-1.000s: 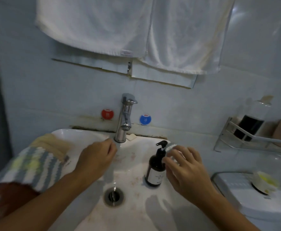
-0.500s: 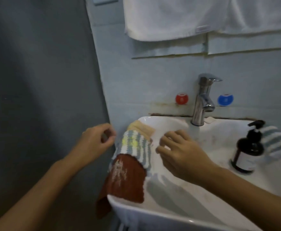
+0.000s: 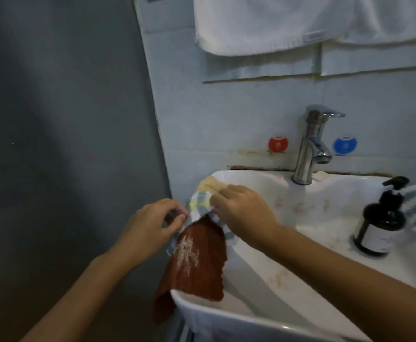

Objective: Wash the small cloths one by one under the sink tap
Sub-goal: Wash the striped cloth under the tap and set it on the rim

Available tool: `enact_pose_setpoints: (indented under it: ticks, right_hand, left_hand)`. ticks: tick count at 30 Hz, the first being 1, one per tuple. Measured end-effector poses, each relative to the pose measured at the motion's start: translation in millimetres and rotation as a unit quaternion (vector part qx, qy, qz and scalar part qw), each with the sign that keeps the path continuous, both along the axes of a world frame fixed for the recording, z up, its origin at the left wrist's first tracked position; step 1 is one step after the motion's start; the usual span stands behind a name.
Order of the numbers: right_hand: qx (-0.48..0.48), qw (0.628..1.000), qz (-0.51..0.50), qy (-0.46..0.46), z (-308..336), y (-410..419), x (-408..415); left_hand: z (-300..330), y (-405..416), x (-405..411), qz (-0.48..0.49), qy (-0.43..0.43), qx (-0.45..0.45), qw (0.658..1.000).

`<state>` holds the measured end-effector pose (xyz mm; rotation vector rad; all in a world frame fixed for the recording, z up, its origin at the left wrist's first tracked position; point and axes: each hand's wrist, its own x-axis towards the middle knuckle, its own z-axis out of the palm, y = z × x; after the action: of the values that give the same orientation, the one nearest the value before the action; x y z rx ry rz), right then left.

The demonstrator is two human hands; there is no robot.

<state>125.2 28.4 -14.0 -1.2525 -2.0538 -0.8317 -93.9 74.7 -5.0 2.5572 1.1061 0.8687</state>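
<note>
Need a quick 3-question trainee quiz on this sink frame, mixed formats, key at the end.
1. True or false: the chrome tap has both hands under its spout.
2. Which cloth do the left hand and right hand grip? A) rust-brown cloth B) striped blue, white and yellow knitted cloth C) white hanging towel
3. Fill in: the dark pump bottle stands on the white sink's ____ side, as the person sees it.

Key: 1 false; 2 B; 3 right.
</note>
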Motion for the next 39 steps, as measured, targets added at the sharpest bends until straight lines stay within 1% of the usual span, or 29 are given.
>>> enact_pose_setpoints:
  ticks: [2, 5, 7, 8, 10, 12, 13, 14, 16, 17, 18, 19, 20, 21, 24, 25, 26, 27, 29, 31, 32, 34, 35, 37, 38, 39]
  right_hand:
    - [0.051, 0.998, -0.008, 0.023, 14, 1, 5]
    - [0.098, 0.993, -0.02, 0.059, 35, -4, 14]
    - [0.109, 0.991, -0.031, 0.074, 41, -12, 20]
    - [0.105, 0.99, -0.042, 0.08, 41, -16, 24]
    - [0.078, 0.988, -0.083, 0.103, 38, -26, 35]
    - [0.024, 0.976, -0.133, 0.171, 34, -38, 46]
    - [-0.021, 0.962, -0.149, 0.228, 32, -44, 53]
    - [-0.072, 0.938, -0.148, 0.305, 31, -51, 59]
    - [-0.159, 0.87, -0.107, 0.454, 25, -60, 73]
    - [-0.184, 0.849, -0.094, 0.487, 22, -64, 81]
    - [-0.201, 0.837, -0.084, 0.502, 19, -67, 90]
    - [-0.219, 0.822, -0.075, 0.52, 18, -70, 99]
    - [-0.237, 0.8, -0.064, 0.548, 17, -73, 107]
    - [-0.252, 0.768, -0.053, 0.586, 17, -77, 114]
    - [-0.279, 0.639, 0.006, 0.716, 16, -88, 132]
    - [-0.282, 0.606, 0.021, 0.744, 14, -91, 137]
    - [-0.28, 0.587, 0.028, 0.759, 13, -93, 140]
    - [-0.274, 0.581, 0.025, 0.766, 12, -93, 145]
    - [-0.251, 0.57, 0.026, 0.782, 11, -91, 151]
    - [-0.23, 0.546, 0.046, 0.804, 12, -91, 153]
    - [-0.225, 0.539, 0.056, 0.81, 15, -91, 154]
    - [-0.224, 0.526, 0.075, 0.817, 18, -93, 158]
    - [-0.228, 0.522, 0.084, 0.818, 20, -94, 159]
    - [-0.238, 0.514, 0.101, 0.818, 22, -95, 162]
    - [-0.242, 0.508, 0.108, 0.819, 23, -96, 163]
    - [-0.244, 0.503, 0.116, 0.821, 22, -96, 164]
  left_hand:
    - [5, -4, 4, 0.001, -0.025, 0.005, 1.0]
    - [16, -19, 24, -0.014, -0.074, 0.028, 0.997]
    - [21, -31, 48, -0.007, -0.047, 0.076, 0.996]
    - [23, -37, 61, 0.002, -0.029, 0.104, 0.994]
    - [25, -46, 89, 0.032, -0.036, 0.126, 0.991]
    - [27, -51, 115, 0.05, -0.065, 0.126, 0.989]
    - [27, -53, 128, 0.049, -0.074, 0.123, 0.988]
    - [26, -57, 141, 0.042, -0.075, 0.11, 0.99]
    - [20, -69, 167, 0.028, -0.058, 0.085, 0.994]
    - [15, -77, 179, 0.022, -0.043, 0.083, 0.995]
    - [11, -85, 190, 0.015, -0.039, 0.089, 0.995]
    - [6, -90, 199, 0.005, -0.043, 0.092, 0.995]
    - [3, -94, 206, -0.009, -0.053, 0.085, 0.995]
    - [-1, -96, 211, -0.03, -0.061, 0.063, 0.996]
    - [-3, -94, 221, -0.097, -0.064, -0.022, 0.993]
    - [0, -91, 223, -0.096, -0.082, -0.055, 0.991]
    - [3, -85, 227, -0.081, -0.126, -0.097, 0.984]
    - [7, -76, 231, -0.057, -0.192, -0.142, 0.969]
    - [13, -55, 241, 0.022, -0.324, -0.209, 0.923]
    - [13, -40, 249, 0.101, -0.392, -0.261, 0.876]
    - [8, -36, 251, 0.12, -0.404, -0.298, 0.857]
    - [-7, -35, 255, 0.113, -0.391, -0.395, 0.823]
    - [-13, -36, 256, 0.088, -0.375, -0.452, 0.805]
    - [-16, -41, 256, 0.019, -0.35, -0.565, 0.747]
    - [-16, -44, 255, -0.019, -0.343, -0.604, 0.719]
    - [-13, -48, 255, -0.057, -0.339, -0.625, 0.7]
